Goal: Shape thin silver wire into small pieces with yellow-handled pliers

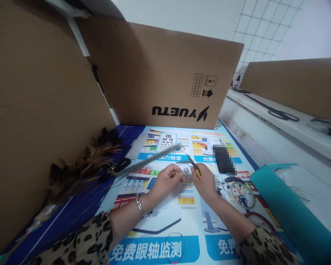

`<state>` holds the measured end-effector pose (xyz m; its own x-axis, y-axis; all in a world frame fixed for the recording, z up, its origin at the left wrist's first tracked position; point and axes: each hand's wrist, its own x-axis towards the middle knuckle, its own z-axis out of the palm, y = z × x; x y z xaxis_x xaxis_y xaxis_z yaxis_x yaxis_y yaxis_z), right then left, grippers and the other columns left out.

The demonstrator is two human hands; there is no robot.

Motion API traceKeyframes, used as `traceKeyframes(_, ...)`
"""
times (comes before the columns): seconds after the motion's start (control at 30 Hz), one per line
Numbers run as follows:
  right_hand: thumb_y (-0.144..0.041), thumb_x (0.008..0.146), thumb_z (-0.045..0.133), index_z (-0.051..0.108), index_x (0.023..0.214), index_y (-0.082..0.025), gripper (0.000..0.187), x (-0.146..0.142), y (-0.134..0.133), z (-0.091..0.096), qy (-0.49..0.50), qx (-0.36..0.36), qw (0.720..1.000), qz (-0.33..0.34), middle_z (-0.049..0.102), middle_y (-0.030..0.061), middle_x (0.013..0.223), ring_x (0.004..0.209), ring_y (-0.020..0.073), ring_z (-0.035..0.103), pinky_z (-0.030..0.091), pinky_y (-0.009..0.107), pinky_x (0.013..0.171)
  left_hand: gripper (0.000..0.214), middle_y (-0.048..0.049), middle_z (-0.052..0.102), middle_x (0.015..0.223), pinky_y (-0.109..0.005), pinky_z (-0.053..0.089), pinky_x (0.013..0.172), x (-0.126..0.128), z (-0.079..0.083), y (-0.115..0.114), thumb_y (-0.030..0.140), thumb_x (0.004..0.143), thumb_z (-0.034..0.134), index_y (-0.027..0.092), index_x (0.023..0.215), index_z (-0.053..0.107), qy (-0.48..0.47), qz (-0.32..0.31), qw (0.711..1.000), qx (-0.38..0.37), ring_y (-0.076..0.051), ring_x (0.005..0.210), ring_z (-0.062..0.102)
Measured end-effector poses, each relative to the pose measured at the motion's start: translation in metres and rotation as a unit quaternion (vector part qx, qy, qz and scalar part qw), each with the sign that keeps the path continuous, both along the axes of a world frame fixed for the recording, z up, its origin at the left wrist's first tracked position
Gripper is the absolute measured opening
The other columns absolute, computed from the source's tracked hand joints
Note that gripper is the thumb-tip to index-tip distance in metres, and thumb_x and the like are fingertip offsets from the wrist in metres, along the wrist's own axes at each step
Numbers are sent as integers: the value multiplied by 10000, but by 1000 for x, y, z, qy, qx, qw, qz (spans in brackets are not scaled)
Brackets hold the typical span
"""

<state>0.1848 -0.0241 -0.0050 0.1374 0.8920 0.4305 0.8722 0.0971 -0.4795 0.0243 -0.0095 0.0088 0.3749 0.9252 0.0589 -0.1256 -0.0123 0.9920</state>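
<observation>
My left hand (168, 181) is closed in a pinch, fingertips together; whatever sits between them is too small to make out. Just to its right, my right hand (204, 183) grips pliers with a yellow handle (198, 171), their dark pointed tip aimed up and to the left. Small clear and wiry bits lie between the two hands, blurred. Beyond my left hand a bundle of thin grey wires (154, 158) stretches diagonally across the printed table cover (165, 213). A thin wire ring (184, 243) with a pink bit lies near the front edge.
A black phone (223, 162) lies behind my right hand. To the right are a round clear dish (254, 198) and a teal case (295, 213). Brown feathers (79, 165) and a black key fob (123, 164) lie left. Cardboard (165, 73) walls off the back; scissors (283, 115) rest on a ledge.
</observation>
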Motion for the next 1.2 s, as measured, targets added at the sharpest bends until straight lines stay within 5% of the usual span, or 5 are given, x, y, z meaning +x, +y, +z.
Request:
traceKeyframes(0.23,-283,811,411,525,868,-206,149,3,1,1,5,-1,1000,-4,573,30,863,789,153,506,365,242,686,88,-3,595,667,-230,428,623,-6,0,8,244,768,529,160,760,505,33,3,998,46,-114,639,552)
traceKeyframes(0.53,-288,813,422,521,825,-214,124,1,-2,3,-3,-16,1000,2,568,18,827,757,150,505,352,238,658,109,-5,587,704,-222,419,602,-12,3,18,270,759,530,168,797,529,88,93,986,105,-117,647,544)
traceKeyframes(1.2,-268,796,439,515,796,-220,90,-6,-7,3,29,-45,997,47,570,0,788,713,132,511,343,213,599,126,10,597,658,-273,465,647,-11,7,13,300,823,458,181,864,463,81,108,981,139,-134,630,605)
